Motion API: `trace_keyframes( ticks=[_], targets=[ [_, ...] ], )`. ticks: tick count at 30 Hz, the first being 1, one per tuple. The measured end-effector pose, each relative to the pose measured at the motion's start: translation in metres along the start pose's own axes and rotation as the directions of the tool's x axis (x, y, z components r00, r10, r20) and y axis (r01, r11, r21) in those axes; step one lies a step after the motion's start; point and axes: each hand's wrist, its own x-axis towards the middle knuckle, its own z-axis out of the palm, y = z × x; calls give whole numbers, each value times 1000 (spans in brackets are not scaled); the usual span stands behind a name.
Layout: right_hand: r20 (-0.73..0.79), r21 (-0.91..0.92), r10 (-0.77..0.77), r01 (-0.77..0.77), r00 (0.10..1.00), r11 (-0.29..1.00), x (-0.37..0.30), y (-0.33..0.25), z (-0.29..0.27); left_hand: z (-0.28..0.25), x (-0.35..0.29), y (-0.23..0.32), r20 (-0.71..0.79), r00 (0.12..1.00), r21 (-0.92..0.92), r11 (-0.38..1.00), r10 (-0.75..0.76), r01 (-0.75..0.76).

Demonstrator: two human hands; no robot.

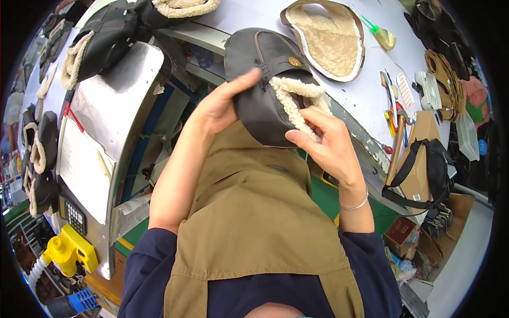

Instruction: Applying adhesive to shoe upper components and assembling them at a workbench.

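Over my lap I hold a black leather shoe upper [260, 114] with a cream fleece edge, a stitched strap and a round brass-coloured button. My left hand [220, 106] grips its left side, the thumb lying on top near the strap and the other fingers hidden beneath. My right hand [326, 138] is closed on the fleece-trimmed opening, with the fingers partly inside and the thumb on the near side. Just beyond it, a fleece-lined piece [328, 45] lies lining side up on the white table.
More black fleece-trimmed uppers [101, 40] lie at the left. A notebook [87, 164], a calculator [72, 214] and a yellow device [71, 249] sit below. At the right are a green-tipped glue bottle [383, 37], a hammer [397, 148] and a black strapped bag [432, 172].
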Motion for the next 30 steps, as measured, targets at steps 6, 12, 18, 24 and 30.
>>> trace_keyframes(
  ticks=[6, 12, 18, 24, 30],
  targets=[
    [-33, -61, 121, -123, 992, 991, -6, 7, -7, 6, 19, -15, 89, 991, -146, 985, 103, -89],
    [-17, -21, 198, -198, 980, 980, -8, 15, -12, 10, 23, -18, 136, 977, -216, 968, 161, -130],
    [-19, 134, -43, 45, 999, 990, -4, 24, -9, 24, 20, -13, 50, 996, -92, 994, 72, -67],
    [89, 261, 193, -210, 977, 942, -2, 15, -8, 33, 15, -6, 40, 996, -45, 996, 84, -82],
    [54, 240, 127, -136, 990, 961, -4, 15, -5, 31, 16, -8, -12, 996, -35, 996, 88, -88]
  ],
)
